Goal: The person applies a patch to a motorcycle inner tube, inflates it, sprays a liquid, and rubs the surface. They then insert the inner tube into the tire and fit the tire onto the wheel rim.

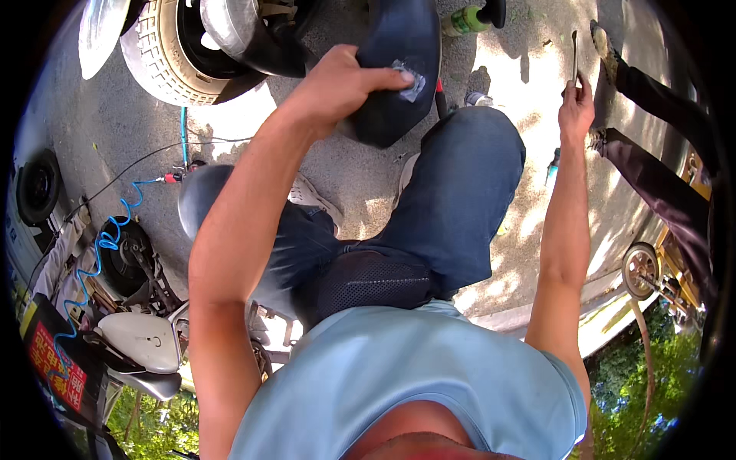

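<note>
Though sun-dappled, grey pavement (360, 188) underfoot: left hand (341, 83) tight on dark tube (402, 44), right hand (576, 110) tight around slim tool (575, 57).

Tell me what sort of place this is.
Probably an outdoor vehicle-repair spot: sun-dappled pavement, a coiled blue hose, a large treaded tyre, and a thin tool in the right hand.

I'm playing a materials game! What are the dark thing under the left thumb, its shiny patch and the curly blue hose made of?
The dark thing looks like rubber, maybe plastic: it's smooth with a soft sheen. The shiny patch may be clear plastic film, since it's wrinkled and glints. The blue hose is probably plastic: glossy, bright and holding springy coils.
</note>
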### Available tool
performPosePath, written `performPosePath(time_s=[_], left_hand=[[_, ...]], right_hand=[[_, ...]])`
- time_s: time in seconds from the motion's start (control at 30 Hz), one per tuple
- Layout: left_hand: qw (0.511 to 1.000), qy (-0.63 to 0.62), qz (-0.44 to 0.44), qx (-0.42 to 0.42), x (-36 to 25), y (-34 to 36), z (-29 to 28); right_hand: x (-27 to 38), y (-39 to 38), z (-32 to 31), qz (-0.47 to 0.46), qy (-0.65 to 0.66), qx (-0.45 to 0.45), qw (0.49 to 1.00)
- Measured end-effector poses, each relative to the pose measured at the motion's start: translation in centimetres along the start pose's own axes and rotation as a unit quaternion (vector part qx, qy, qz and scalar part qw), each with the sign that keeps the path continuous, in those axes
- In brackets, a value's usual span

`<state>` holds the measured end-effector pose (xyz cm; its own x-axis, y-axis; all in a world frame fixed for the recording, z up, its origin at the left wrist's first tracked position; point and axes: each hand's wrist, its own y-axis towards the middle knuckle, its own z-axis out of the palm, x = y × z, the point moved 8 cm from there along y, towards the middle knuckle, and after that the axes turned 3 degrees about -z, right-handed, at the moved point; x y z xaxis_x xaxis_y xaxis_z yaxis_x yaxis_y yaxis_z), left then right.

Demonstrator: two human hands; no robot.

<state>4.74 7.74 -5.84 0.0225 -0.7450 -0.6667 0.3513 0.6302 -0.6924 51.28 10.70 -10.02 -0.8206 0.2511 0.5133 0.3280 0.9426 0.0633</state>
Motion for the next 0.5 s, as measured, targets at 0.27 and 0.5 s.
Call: performPosePath(time_s=[0.27,0.5], left_hand=[[0.985,-0.074,0.153,-0.026,-2.4,7.3,3.7],[0.983,-0.106,0.144,0.052,-2.1,7.3,5.6]], right_hand=[[27.9,-11.8,-9.1,-0.227,0.062,0.087,0.968],[29.6,-18.1,-3.5,-0.119,-0.224,0.054,0.966]])
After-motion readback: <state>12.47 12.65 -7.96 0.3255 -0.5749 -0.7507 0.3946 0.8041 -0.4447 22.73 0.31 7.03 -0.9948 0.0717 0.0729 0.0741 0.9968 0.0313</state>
